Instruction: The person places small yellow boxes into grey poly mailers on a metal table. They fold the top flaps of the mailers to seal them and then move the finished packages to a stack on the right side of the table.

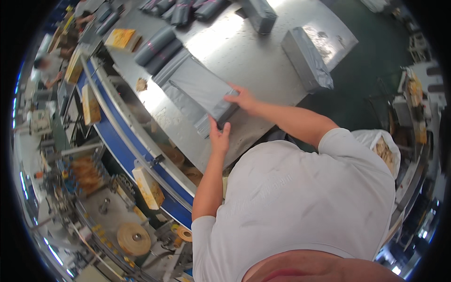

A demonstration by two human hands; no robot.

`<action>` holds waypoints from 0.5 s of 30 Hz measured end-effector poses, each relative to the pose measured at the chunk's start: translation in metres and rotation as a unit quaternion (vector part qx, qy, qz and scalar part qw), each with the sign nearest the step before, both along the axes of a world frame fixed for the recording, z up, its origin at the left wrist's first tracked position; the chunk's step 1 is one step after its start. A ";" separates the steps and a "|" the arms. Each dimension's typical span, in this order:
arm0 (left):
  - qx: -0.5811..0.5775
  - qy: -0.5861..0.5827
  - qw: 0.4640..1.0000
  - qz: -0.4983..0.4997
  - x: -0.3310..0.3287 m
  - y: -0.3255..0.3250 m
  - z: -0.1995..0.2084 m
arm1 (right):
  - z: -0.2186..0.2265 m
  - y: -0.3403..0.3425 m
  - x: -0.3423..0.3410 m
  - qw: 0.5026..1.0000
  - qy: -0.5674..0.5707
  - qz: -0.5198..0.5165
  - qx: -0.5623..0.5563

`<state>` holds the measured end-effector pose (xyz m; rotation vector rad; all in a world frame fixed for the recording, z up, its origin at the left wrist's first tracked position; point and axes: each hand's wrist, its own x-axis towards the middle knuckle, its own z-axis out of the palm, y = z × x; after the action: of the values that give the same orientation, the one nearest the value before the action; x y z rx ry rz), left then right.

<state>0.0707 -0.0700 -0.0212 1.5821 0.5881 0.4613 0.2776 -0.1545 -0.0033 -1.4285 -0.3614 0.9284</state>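
A grey plastic mailing bag (199, 87) with a box-shaped bulk inside lies on the metal table in front of me. My left hand (219, 135) grips its near lower corner, the thumb held apart from the fingers. At the bag's right edge my right hand (243, 99) holds on, thumb over the top and fingers along the side. Flat grey bag film (203, 126) sticks out beneath the package near my left hand. What is inside the bag is hidden.
Grey rolls (159, 47) lie behind the bag on the metal table (263, 70). Wrapped grey packages stand at the right (305, 58) and back (259, 16). Left runs a blue conveyor (124, 145) carrying yellow-and-white boxes (148, 187). A co-worker (49, 66) is at the far left.
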 end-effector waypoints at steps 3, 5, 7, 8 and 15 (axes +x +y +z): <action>0.147 0.011 0.951 -0.270 0.024 -0.015 0.037 | 0.040 -0.106 0.056 0.990 -0.129 -0.042 -0.039; 0.081 0.081 0.936 -0.332 0.037 -0.029 0.064 | 0.069 -0.177 0.070 0.857 -0.499 -0.035 -0.122; 0.063 0.110 0.927 -0.353 0.035 -0.034 0.070 | 0.091 -0.223 0.063 0.692 -0.678 -0.025 -0.248; 0.078 0.105 0.927 -0.351 0.028 -0.032 0.064 | 0.095 -0.241 0.063 0.631 -0.700 -0.028 -0.335; 0.082 0.144 0.947 -0.275 -0.050 -0.010 0.019 | 0.052 -0.305 0.163 0.594 -0.571 -0.072 -0.562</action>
<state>0.0207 -0.0803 -0.0020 1.9026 0.3027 -0.1479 0.4408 -0.4592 0.0488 -3.1373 -0.6022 -0.2356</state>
